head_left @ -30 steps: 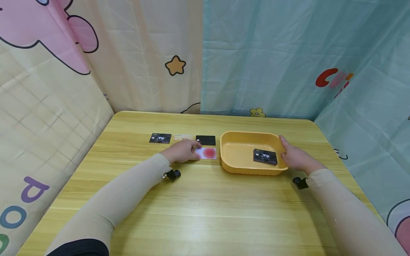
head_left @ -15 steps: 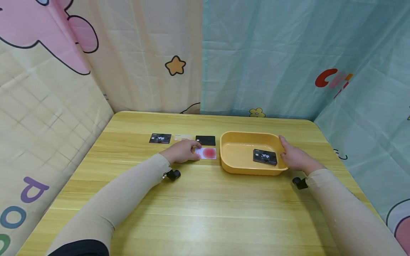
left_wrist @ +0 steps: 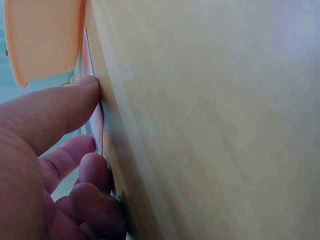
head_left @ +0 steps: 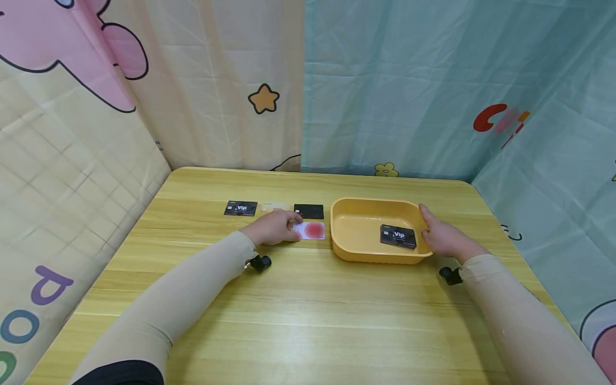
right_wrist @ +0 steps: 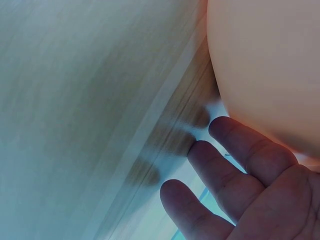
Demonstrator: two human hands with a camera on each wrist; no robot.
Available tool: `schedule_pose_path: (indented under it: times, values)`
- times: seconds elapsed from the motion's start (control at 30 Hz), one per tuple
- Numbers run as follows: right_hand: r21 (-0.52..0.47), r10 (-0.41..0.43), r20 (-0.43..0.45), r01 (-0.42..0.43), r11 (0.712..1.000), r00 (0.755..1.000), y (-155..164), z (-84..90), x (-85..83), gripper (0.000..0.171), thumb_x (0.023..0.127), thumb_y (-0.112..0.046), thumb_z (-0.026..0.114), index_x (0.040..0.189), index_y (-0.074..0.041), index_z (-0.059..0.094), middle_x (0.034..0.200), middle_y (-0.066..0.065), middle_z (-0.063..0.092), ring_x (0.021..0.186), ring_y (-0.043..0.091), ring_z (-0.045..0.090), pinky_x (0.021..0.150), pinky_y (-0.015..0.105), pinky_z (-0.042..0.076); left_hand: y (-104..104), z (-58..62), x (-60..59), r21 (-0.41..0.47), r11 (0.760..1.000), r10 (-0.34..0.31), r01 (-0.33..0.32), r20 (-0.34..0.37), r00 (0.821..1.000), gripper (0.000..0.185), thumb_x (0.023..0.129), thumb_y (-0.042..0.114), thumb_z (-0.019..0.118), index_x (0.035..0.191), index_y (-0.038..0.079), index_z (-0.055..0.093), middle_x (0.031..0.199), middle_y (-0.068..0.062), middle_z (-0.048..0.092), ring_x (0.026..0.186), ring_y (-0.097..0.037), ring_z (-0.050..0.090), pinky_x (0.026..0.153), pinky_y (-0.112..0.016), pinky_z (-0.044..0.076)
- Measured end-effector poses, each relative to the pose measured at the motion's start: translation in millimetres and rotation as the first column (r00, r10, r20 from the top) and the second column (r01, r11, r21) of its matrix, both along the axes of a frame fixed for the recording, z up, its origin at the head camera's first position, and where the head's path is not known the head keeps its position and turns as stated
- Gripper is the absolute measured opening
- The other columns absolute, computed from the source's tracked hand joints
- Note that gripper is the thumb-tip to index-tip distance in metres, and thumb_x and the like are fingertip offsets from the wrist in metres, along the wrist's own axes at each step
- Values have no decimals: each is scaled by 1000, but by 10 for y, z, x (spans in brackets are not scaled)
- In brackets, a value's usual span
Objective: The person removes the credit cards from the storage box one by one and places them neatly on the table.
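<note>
the wooden table lies bare in the near part, crossed by two beige sleeves, each with a small black wrist camera mount under it. a little farther, the left hand sits over the left edge of the white card with a red circle, which lies flat on the table just left of the tray; in the left wrist view the thumb presses at the card's edge and the other fingers curl under beside it, so the hand looks to be pinching that edge up off the wood. to do this well i judge the fingertip should work under the thin edge first, lifting one side before closing, since a flat card on a smooth top slips rather than rises. the right hand rests against the right outer wall of the yellow plastic tray, fingers straight and slightly apart in the right wrist view, bracing rather than gripping it; keeping that steady should stop the tray sliding. counted: one tray, with one black vip card lying inside near its right wall; four cards on the table, namely the white one and, in the far row from left to right, a black vip card, a pale beige card and a plain black card. five cards in all.
</note>
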State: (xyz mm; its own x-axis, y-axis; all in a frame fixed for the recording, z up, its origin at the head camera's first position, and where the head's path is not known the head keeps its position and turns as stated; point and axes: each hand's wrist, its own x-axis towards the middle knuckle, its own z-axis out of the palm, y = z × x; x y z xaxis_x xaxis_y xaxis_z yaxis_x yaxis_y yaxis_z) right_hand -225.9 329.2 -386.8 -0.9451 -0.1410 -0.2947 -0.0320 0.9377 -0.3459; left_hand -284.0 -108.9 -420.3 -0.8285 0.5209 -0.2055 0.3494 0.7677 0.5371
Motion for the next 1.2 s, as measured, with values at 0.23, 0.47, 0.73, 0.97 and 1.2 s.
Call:
schedule_pose_path:
  times: [0.23,0.47,0.73,0.97,1.2]
  values:
    - [1,10,-5,-10,1000,1000,0,17,2,73,109,-10,37,164,7,-9,156,47,28,106,42,61,84,48,50,0,15,4,-4,1000,-4,4,-1,1000,46,97,33,77,138,16,65,95,-3,60,86,-19,54,80,-34,44]
    - [1,15,-15,-15,1000,1000,5,14,1,73,109,-10,38,164,7,-7,155,47,30,102,40,62,81,46,50,-3,15,10,-9,1000,-4,4,-4,1000,46,97,34,76,139,17,65,96,-3,60,88,-19,54,81,-34,44]
    - [15,21,-12,-21,1000,1000,12,1,-9,73,109,-11,37,164,7,-9,155,47,29,97,37,64,77,42,50,-7,4,1,-4,1000,-11,11,-4,1000,46,97,34,77,139,16,65,94,-3,60,85,-19,54,79,-34,44]
    - [-2,10,6,-10,1000,1000,6,-3,-9,74,109,-11,36,164,5,-11,156,47,28,82,30,63,66,37,46,-8,2,0,-7,1000,-13,13,-13,1000,47,97,34,77,138,16,65,94,-3,60,85,-18,54,79,-34,43]
    - [-3,17,9,-17,1000,1000,11,3,-6,73,109,-10,35,164,6,-12,157,47,26,86,32,63,66,38,46,-5,-11,-10,-5,1000,-12,12,-15,1000,47,97,34,77,139,16,65,93,-3,60,86,-18,54,79,-34,43]
